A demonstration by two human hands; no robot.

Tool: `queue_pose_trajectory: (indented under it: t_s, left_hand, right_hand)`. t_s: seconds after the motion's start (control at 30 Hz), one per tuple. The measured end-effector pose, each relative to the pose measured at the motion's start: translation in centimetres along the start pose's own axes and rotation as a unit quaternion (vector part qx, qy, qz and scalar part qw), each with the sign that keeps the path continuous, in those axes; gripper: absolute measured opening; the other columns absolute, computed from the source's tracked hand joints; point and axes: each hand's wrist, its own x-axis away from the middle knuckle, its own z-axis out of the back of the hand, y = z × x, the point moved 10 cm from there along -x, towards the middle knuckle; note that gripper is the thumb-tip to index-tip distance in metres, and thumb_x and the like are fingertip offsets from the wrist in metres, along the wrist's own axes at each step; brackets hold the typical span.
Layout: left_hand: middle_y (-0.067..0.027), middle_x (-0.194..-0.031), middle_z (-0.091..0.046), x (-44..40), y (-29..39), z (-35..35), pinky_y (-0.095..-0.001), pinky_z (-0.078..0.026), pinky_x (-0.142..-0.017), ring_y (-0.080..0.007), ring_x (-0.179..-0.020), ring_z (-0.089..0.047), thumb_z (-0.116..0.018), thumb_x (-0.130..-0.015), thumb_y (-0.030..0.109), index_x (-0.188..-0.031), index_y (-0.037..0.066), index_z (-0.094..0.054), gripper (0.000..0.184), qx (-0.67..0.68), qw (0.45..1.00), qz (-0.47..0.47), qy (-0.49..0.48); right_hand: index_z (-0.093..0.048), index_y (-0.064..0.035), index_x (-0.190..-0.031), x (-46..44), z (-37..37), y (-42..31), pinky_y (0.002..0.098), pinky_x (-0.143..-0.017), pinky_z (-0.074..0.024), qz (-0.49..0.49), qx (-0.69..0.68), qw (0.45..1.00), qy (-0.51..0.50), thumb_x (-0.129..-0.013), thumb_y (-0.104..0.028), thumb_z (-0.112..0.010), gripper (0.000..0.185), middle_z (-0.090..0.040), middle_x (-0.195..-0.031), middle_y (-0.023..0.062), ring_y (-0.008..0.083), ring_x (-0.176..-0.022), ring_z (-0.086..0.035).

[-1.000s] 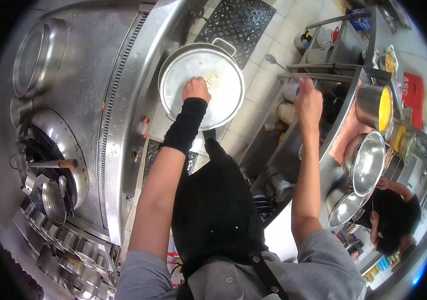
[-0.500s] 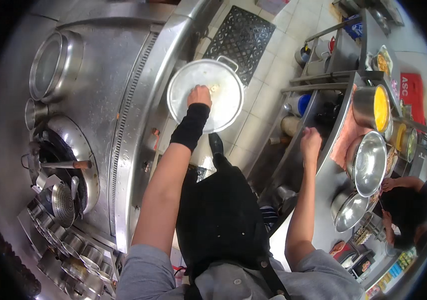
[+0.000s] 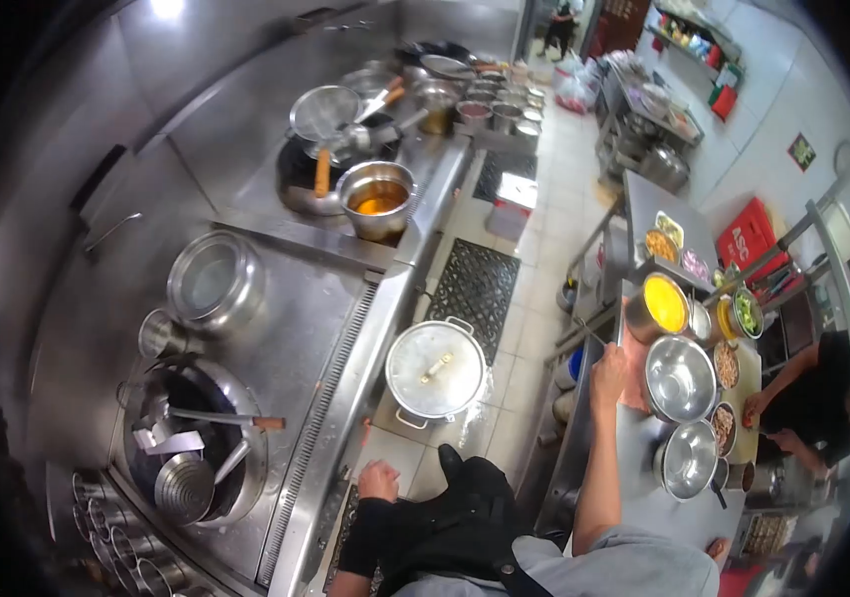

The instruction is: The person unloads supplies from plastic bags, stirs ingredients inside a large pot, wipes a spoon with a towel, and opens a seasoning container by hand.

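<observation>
A large lidded stockpot (image 3: 407, 392) stands on the floor, its lid handle (image 3: 437, 368) bare. My left hand (image 3: 379, 481) hangs below the pot, beside the counter's front edge. It is apart from the pot and holds nothing, its fingers loosely bent. At the edge of the right-hand worktable (image 3: 630, 468) is my right hand (image 3: 607, 376), closed in a fist. A thin dark line shows just above that fist; whether I hold it cannot be made out. Near this hand are a steel bowl (image 3: 681, 378) and a pot of yellow liquid (image 3: 658, 305).
A wok (image 3: 246, 497) with a perforated ladle (image 3: 184, 488) sits on the left counter, near a wide steel pot (image 3: 214, 282). Farther along stands a pot of brown liquid (image 3: 378, 202). A black mat (image 3: 475, 289) lies on the tiled floor. Across the worktable a person (image 3: 813, 398) works.
My left hand has let go of the pot's lid and drawn back toward me. The view has tilted up, showing more of the far kitchen. My right hand remains a fist.
</observation>
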Motion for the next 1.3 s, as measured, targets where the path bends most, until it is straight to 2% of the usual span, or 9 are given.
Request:
queue_pose_trajectory:
  t_s: [0.17, 0.3, 0.37, 0.53, 0.7, 0.8, 0.83, 0.97, 1.3]
  left_hand:
    - [-0.0187, -0.096, -0.07, 3.6, -4.5, 11.6, -0.049, -0.054, -0.087, -0.0408, -0.096, -0.067, -0.073, -0.075, 0.001, -0.091, 0.009, -0.076, 0.018, 0.071, 0.988, -0.027, 0.134]
    - [-0.0184, -0.103, -0.071, 7.0, 0.0, 25.3, -0.0461, -0.055, -0.084, -0.0424, -0.096, -0.067, -0.06, -0.088, -0.003, -0.105, 0.004, -0.071, 0.021, 0.117, 0.958, -0.082, 0.247]
    - [-0.0135, -0.11, -0.072, 8.7, 0.0, 28.9, -0.0351, -0.054, -0.089, -0.0277, -0.102, -0.07, -0.056, -0.094, -0.006, -0.109, 0.002, -0.072, 0.023, 0.183, 0.958, -0.03, 0.219]
    - [-0.0113, -0.109, -0.067, 17.7, 4.7, 39.5, -0.0298, -0.053, -0.087, -0.0198, -0.099, -0.066, -0.064, -0.093, -0.004, -0.11, -0.002, -0.072, 0.018, 0.399, 0.844, -0.072, 0.353]
    - [-0.0125, -0.105, -0.06, 25.3, 10.4, 48.9, -0.035, -0.056, -0.078, -0.021, -0.092, -0.061, -0.066, -0.091, -0.002, -0.101, 0.001, -0.067, 0.011, 0.249, 0.777, -0.142, 0.561]
    - [-0.0068, -0.091, -0.048, 25.4, 14.4, 51.0, -0.0386, -0.059, -0.066, -0.0199, -0.082, -0.055, -0.065, -0.095, 0.006, -0.091, 0.007, -0.057, 0.009, 0.208, 0.739, -0.176, 0.616]
    - [-0.0073, -0.115, -0.045, 24.5, 15.2, 50.8, -0.036, -0.046, -0.072, -0.0206, -0.103, -0.047, -0.061, -0.091, -0.008, -0.098, 0.011, -0.061, 0.02, 0.258, 0.765, -0.2, 0.555]
    - [-0.0045, -0.113, -0.048, 20.7, 17.6, 51.0, -0.0377, -0.053, -0.071, -0.021, -0.095, -0.054, -0.073, -0.084, -0.012, -0.11, 0.022, -0.055, 0.046, 0.408, 0.785, -0.097, 0.457]
    - [-0.0066, -0.111, -0.048, 21.2, 16.4, 52.6, -0.0391, -0.055, -0.074, -0.0235, -0.093, -0.057, -0.068, -0.083, -0.014, -0.098, 0.016, -0.059, 0.034, 0.36, 0.73, -0.057, 0.578]
  right_hand:
    - [-0.059, -0.0055, -0.096, -1.0, 5.1, -8.9, 0.0501, -0.077, -0.0491, 0.046, 0.035, 0.998, 0.036, -0.085, -0.005, -0.059, 0.011, -0.059, -0.1, 0.0134, 0.0355, -0.099, -0.06]
    - [-0.062, -0.0077, -0.099, -0.8, 5.9, -17.7, 0.0515, -0.077, -0.05, 0.108, -0.01, 0.992, 0.061, -0.088, -0.009, -0.058, 0.011, -0.061, -0.101, 0.0122, 0.035, -0.1, -0.061]
    - [-0.063, -0.0077, -0.097, -0.5, 5.7, -22.0, 0.0526, -0.076, -0.0508, 0.13, -0.037, 0.99, 0.048, -0.092, -0.01, -0.056, 0.01, -0.064, -0.1, 0.0136, 0.0361, -0.099, -0.062]
    - [-0.064, -0.0052, -0.096, -0.1, 5.9, -33.2, 0.0518, -0.075, -0.0493, 0.22, -0.171, 0.959, 0.044, -0.097, -0.01, -0.056, 0.008, -0.065, -0.093, 0.0173, 0.041, -0.088, -0.063]
    - [-0.064, -0.0002, -0.097, -1.6, 4.2, -47.1, 0.0528, -0.069, -0.0479, 0.277, -0.358, 0.891, 0.001, -0.096, -0.007, -0.058, 0.009, -0.065, -0.085, 0.0225, 0.0457, -0.08, -0.064]
    - [-0.066, 0.0015, -0.1, -1.4, 5.7, -56.4, 0.0465, -0.069, -0.0505, 0.286, -0.507, 0.811, -0.054, -0.096, -0.003, -0.059, 0.01, -0.066, -0.084, 0.0224, 0.0425, -0.077, -0.066]
    - [-0.067, 0.0018, -0.1, -1.5, 5.3, -59.1, 0.0452, -0.069, -0.0506, 0.287, -0.522, 0.8, -0.067, -0.096, -0.004, -0.059, 0.011, -0.067, -0.083, 0.0222, 0.0409, -0.077, -0.067]
    - [-0.069, 0.0028, -0.101, -1.6, 6.1, -66.7, 0.0409, -0.068, -0.0513, 0.286, -0.546, 0.78, -0.111, -0.097, -0.005, -0.059, 0.013, -0.069, -0.083, 0.0215, 0.036, -0.076, -0.069]
    - [-0.071, 0.0042, -0.107, 0.5, 0.6, -75.5, 0.0312, -0.073, -0.0541, 0.291, -0.662, 0.67, -0.17, -0.103, -0.013, -0.06, 0.021, -0.074, -0.089, 0.0089, 0.0143, -0.079, -0.066]
